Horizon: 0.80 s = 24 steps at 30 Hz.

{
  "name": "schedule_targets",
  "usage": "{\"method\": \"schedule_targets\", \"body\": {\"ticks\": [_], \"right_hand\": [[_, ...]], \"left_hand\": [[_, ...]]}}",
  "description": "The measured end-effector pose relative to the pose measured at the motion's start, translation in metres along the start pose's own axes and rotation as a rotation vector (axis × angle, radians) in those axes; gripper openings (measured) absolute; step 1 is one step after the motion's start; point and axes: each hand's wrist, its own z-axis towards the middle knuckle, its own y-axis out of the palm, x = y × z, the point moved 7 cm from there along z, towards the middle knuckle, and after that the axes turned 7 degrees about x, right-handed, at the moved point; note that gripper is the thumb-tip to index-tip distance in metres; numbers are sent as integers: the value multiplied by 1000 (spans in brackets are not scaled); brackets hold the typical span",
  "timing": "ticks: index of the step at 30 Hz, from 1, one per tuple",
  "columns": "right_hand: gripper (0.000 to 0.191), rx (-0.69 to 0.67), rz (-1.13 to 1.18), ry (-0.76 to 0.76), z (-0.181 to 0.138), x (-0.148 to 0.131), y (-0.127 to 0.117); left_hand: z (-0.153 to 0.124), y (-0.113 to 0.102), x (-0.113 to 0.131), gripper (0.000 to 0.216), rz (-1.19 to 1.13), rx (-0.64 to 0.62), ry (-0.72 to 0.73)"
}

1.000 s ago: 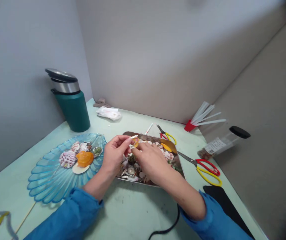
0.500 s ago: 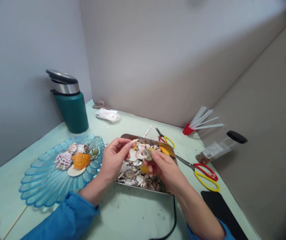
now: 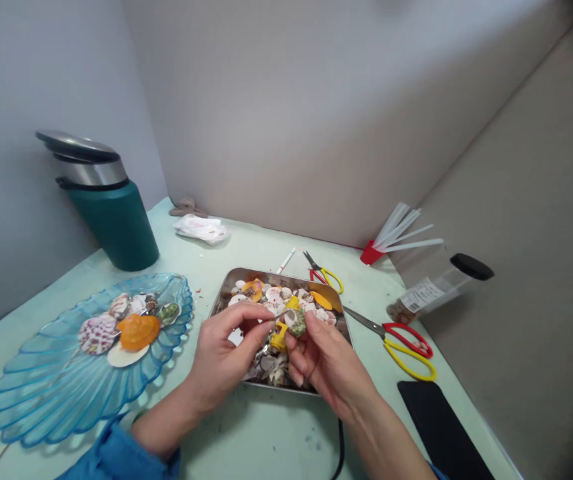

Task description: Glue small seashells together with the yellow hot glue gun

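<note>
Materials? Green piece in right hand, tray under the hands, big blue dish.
Green piece in the right hand: probably natural shell, from its mottled green surface and pale opening.
Tray: likely thin sheet metal, fairly shiny, judging by its grey, reflective rim.
Blue dish: glossy, see-through, ribbed; glass or clear plastic, can't tell which.

a teal flask (image 3: 116, 227) stands at the left, a crumpled white bag (image 3: 201, 229) farther off. at the far right, a red cup (image 3: 371, 254) holds pale sticks (image 3: 397, 228); nearer lie large scissors (image 3: 384, 331) and a flat black slab (image 3: 441, 427).
</note>
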Motion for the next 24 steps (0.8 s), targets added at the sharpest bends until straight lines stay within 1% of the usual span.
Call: {"method": "schedule_targets", "body": {"ticks": [2,3,6,9,15,20,24], "right_hand": [[33,9,11,2,0,2,0],[33,13,17,2,1,2,0],[32,14,24,-5,1,3,0],[29,19,26,-3,0,6,0],[30,34,47,24,-1,10,1],[32,5,78,65,-1,12,3],[32,-11,110,114,-1,17,2]], "left_hand": [[-1,1,12,10,35,-22,165],[-2,2,16,12,50,-31,222],[-3,4,20,17,90,-47,310],[-5,5,20,19,104,-55,348],[-9,7,21,21,112,-73,400],[-12,6,24,22,119,-76,453],[-13,7,26,23,139,-68,469]]}}
